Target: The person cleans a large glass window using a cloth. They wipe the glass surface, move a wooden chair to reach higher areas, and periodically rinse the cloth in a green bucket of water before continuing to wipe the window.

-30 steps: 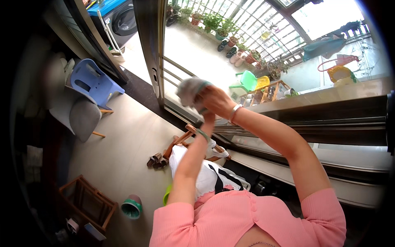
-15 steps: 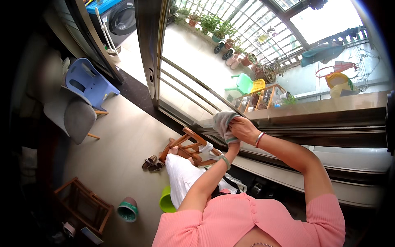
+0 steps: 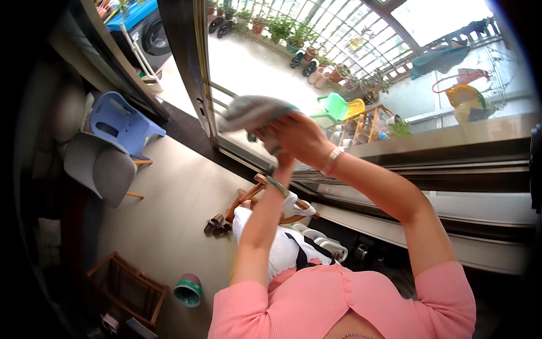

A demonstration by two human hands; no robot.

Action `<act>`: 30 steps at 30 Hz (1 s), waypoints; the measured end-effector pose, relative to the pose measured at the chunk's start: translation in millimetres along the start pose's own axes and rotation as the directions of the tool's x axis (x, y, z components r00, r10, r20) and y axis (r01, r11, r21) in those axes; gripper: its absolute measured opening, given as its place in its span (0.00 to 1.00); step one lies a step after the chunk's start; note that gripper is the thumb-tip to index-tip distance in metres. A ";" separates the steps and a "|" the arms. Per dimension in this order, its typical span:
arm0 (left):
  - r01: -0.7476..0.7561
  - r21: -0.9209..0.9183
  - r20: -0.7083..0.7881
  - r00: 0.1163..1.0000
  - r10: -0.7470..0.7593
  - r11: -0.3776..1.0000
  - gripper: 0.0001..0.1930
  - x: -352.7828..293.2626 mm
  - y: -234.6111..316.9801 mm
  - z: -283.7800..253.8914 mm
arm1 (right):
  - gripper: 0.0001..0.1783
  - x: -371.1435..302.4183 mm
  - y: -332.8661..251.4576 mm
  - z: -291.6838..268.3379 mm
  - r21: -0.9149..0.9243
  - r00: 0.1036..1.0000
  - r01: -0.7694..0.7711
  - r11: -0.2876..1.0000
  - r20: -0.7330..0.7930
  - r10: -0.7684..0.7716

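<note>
A grey cloth with a greenish edge [image 3: 254,111], smeared by motion, is held up in front of the glass sliding door [image 3: 237,70]. My right hand [image 3: 302,138] is closed on its near end, with a bracelet at the wrist. Just beneath, my left hand [image 3: 275,148] meets the right one at the cloth's lower side. Its fingers are blurred and partly covered by the right hand, so their grip does not show. A green bangle [image 3: 277,186] circles the left wrist.
Below my arms stands a wooden step stool or chair [image 3: 302,210]. To the left are a blue plastic chair [image 3: 121,121], a grey chair [image 3: 107,169], a small bin [image 3: 188,291] and a wooden rack [image 3: 127,288]. Potted plants [image 3: 291,31] and a green chair [image 3: 333,107] show behind the glass.
Both hands and the cloth have moved left and upward, away from the door's lower frame. The cloth now stretches out leftward instead of hanging bunched over the hands. The view has shifted slightly.
</note>
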State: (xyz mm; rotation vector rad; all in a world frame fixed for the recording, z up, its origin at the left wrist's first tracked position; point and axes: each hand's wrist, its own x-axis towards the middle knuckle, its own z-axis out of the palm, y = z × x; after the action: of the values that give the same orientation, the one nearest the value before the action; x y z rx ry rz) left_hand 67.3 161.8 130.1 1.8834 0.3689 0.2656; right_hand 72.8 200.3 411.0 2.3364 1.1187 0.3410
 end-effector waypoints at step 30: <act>-0.168 -0.892 0.176 0.725 0.666 0.419 0.36 2.4 300.4 -171.8 | 0.16 -179.5 53.1 -97.9 0.073 0.810 -0.521 0.851 -0.273 0.519</act>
State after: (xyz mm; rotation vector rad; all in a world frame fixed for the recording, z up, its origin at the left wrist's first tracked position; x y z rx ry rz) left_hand 45.0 219.6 470.6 0.9382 -0.6035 0.2129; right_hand -47.7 66.7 521.6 2.6185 0.5554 0.9026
